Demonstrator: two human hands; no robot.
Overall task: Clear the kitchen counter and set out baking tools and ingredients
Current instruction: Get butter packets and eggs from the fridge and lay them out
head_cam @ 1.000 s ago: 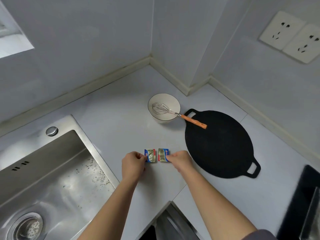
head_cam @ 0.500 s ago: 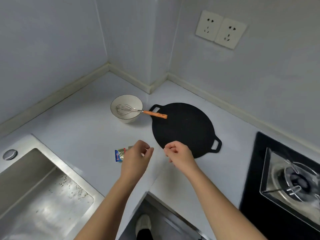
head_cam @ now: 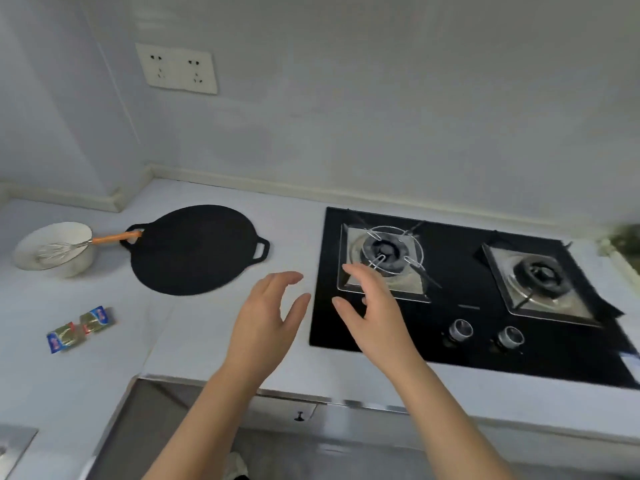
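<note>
Hands hover empty over the tabletop (head_cam: 194,327) beside the gas hob (head_cam: 571,355): the left hand (head_cam: 266,317) and the right hand (head_cam: 374,313) both have fingers loosely spread, palms turned towards each other, gripping nothing. Everything set out lies off to their left (so the left hand is the nearer one). Two foil packets (head_cam: 81,329) touch end to end, their line slanting away to the right. Beyond them sit the black griddle pan (head_cam: 194,249) and the white bowl (head_cam: 79,265) holding a whisk (head_cam: 83,243), its orange handle pointing at the pan.
</note>
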